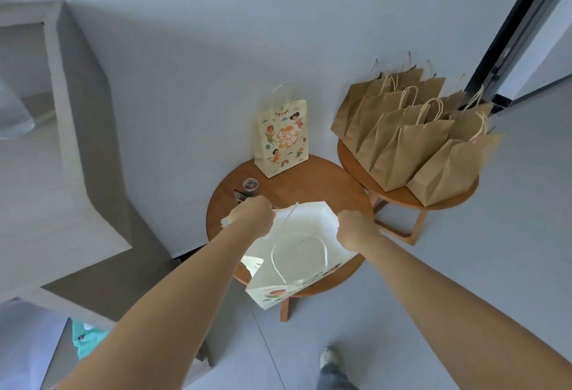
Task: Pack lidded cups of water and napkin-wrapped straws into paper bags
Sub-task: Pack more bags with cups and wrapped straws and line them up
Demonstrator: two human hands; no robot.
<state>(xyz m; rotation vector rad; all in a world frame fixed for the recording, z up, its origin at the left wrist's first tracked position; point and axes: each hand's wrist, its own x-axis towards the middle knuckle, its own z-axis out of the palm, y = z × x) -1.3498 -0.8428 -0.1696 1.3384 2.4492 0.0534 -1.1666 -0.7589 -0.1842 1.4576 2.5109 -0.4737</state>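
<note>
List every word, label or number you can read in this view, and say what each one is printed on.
Upright printed bag: large stylised orange lettering in the middle of its front, among cartoon children, too blurred to read.
Printed bag held open by left hand and right hand: only coloured pictures show on its side, no readable words.
Brown paper bags: plain, no print visible.
Small round tin: contents too small to tell, no label readable.

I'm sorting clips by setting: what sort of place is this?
Probably a plain indoor room used for packing takeaway bags: two round wooden side tables, a cluster of brown paper bags, bare grey walls and floor.
</note>
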